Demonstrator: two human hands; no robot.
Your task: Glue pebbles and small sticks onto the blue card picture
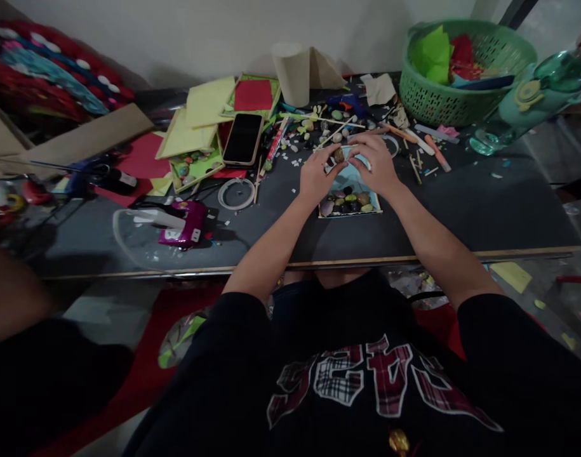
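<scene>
A small light-blue card lies on the dark table, with a row of coloured pebbles along its near edge. Both hands rest over its far half. My left hand pinches a brownish pebble between thumb and fingers at the card's top edge. My right hand lies curled beside it, fingertips touching the same pebble and the card's top. More loose pebbles and thin wooden sticks lie just beyond the hands.
A black phone lies on yellow and red paper sheets at left. A magenta tool, a wire ring, a green basket with paper, a teal bottle and a paper roll surround the work spot.
</scene>
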